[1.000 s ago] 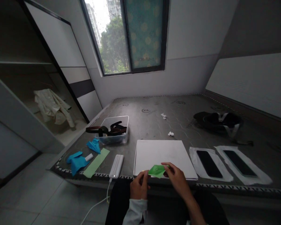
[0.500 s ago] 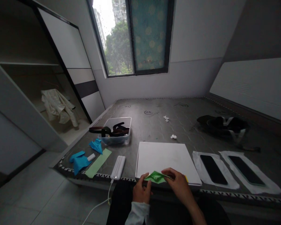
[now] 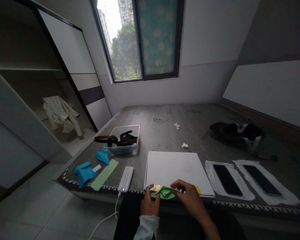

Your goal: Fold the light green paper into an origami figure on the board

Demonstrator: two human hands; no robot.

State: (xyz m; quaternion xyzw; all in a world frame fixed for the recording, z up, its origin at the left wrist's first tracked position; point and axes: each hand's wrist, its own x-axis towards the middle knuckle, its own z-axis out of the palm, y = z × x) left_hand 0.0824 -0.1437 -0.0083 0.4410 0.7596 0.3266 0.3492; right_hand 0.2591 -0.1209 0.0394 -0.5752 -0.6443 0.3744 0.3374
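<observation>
A small piece of folded green paper is held between both hands at the near edge of a white board. My left hand pinches its left end and my right hand grips its right side with thumb and fingers. A bit of yellow paper lies on the board just above my left hand, and another yellow corner shows beside my right hand.
The grey mattress surface carries a white power bank with a cable, a green paper strip, blue folded papers, a clear box with belts, two phones on white wrapping and a black bag.
The green paper and both hands have come a little lower and nearer the board's front edge. The yellow bit near my left hand has come into sight.
</observation>
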